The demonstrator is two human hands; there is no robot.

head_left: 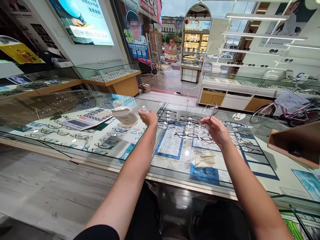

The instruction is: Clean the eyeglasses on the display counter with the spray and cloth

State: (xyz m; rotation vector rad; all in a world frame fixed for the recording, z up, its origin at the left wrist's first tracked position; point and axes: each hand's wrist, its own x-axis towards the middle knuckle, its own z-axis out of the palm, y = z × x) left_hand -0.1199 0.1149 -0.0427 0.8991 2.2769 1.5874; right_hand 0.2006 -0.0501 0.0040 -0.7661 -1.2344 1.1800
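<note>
Over the glass counter, my left hand (pixel 149 117) is closed around a small white-capped bottle (pixel 144 109); its body is mostly hidden by the fingers. A pair of glasses (pixel 211 109) with thin frames is pinched upright in my right hand (pixel 218 128), above the rows of eyewear. A crumpled beige cloth (pixel 205 159) lies on the countertop below my right hand, partly over a blue card (pixel 204 174). Just left of my left hand stands a cream-coloured device (pixel 124 116) with a rounded top.
A large calculator (pixel 86 120) rests left on the glass counter (pixel 160 166). Many eyeglass frames (pixel 186 135) show beneath the glass. A wooden box (pixel 295 143) stands at the right end. Beyond are an oval mirror (pixel 192 71), display cases and a pink bicycle (pixel 287 106).
</note>
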